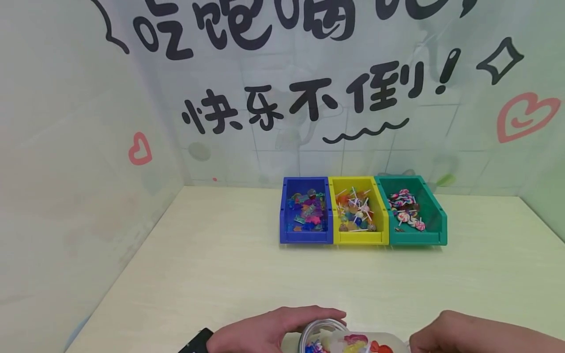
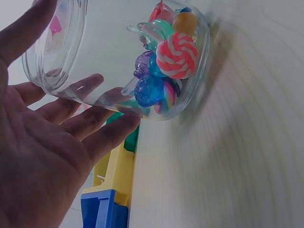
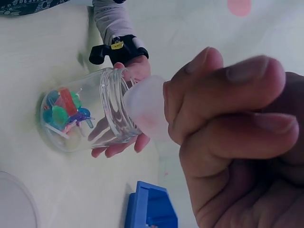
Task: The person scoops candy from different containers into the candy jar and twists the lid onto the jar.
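In the left wrist view, a clear glass jar (image 2: 114, 47) stands on the table, colourful candy-shaped trinkets (image 2: 176, 55) piled at its bottom. My left hand (image 1: 269, 328) holds its side, thumb on one side and fingers on the other. With curled fingers my right hand (image 1: 468, 333) grips a whitish translucent scoop (image 3: 145, 107) by the handle, which the hand mostly hides. The scoop's front end lies at the jar's mouth. Red, yellow and pink pieces (image 1: 356, 343) show in the scoop in the head view.
Blue (image 1: 306, 238), yellow (image 1: 361, 239) and green (image 1: 419, 239) bins stand side by side at the table's back, holding small trinkets and lollipop shapes. A round pale disc (image 3: 14, 204) lies on the table near the jar. A printed curtain hangs behind.
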A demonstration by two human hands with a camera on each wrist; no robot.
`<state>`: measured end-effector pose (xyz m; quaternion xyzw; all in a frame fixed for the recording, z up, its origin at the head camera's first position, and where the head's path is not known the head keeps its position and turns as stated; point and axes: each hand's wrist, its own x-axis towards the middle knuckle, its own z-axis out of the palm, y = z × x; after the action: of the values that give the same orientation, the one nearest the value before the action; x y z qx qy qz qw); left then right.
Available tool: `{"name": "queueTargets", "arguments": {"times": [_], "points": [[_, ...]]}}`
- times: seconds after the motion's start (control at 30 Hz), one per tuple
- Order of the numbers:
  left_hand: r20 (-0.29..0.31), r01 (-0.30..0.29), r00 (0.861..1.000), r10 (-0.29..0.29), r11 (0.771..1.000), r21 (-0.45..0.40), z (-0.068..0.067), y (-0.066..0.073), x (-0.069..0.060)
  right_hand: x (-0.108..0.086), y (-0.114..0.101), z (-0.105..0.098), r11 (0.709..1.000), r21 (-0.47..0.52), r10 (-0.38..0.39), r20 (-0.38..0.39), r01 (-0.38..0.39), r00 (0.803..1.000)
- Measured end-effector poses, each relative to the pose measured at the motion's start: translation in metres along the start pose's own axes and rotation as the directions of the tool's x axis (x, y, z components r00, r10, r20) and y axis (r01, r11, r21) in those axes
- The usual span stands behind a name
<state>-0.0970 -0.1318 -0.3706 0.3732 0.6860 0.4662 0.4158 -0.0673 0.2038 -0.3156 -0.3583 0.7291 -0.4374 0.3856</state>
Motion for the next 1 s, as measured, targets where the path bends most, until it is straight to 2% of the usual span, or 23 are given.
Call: {"name": "queueTargets", "arguments": {"times": [0.1,0.2,0.33,0.4,0.57,0.8,0.83,0.93,1.0], "points": [[0.008,-0.014,1.0,0.014,1.0,-0.012,0.0002,-0.0002,0.0002,-0.0008,-0.0045,0.0022,0.996,0.007,0.084,-0.023,-0.084,0.996],[0.009,-0.019,1.0,0.02,1.0,-0.02,0.0001,-0.0004,0.0002,0.001,-0.0044,0.004,0.99,-0.105,0.093,-0.039,-0.097,0.995],[-0.003,-0.017,1.0,0.017,1.0,0.008,-0.0007,-0.001,0.0005,0.0028,-0.0006,0.0053,0.952,-0.302,0.043,-0.043,-0.054,0.998],[-0.005,-0.02,1.0,0.02,1.0,0.017,-0.0008,-0.0014,0.0006,0.003,0.0005,0.0058,0.933,-0.355,0.038,-0.048,-0.052,0.998],[-0.007,-0.021,1.0,0.021,1.0,0.004,-0.0003,-0.001,0.0004,0.0023,0.0001,0.0084,0.908,-0.414,0.033,-0.07,-0.059,0.997],[-0.014,-0.014,1.0,0.014,1.0,0.0,-0.0001,-0.0004,0.0006,0.0015,-0.0012,0.0072,0.879,-0.477,-0.029,-0.049,0.002,0.998],[-0.016,-0.011,1.0,0.011,1.0,0.0,-0.0001,-0.0002,0.0006,0.0011,-0.0019,0.0072,0.878,-0.48,-0.03,-0.049,0.003,0.998],[-0.018,-0.005,1.0,0.005,1.0,0.003,-0.0005,0.0003,0.0005,-0.0009,-0.005,0.0057,0.899,-0.43,0.052,-0.073,-0.078,0.996],[-0.022,0.0,1.0,0.0,1.0,0.0,-0.0016,0.0011,0.0003,-0.0025,-0.0061,0.0027,0.934,-0.345,0.074,-0.071,-0.094,0.995]]}}
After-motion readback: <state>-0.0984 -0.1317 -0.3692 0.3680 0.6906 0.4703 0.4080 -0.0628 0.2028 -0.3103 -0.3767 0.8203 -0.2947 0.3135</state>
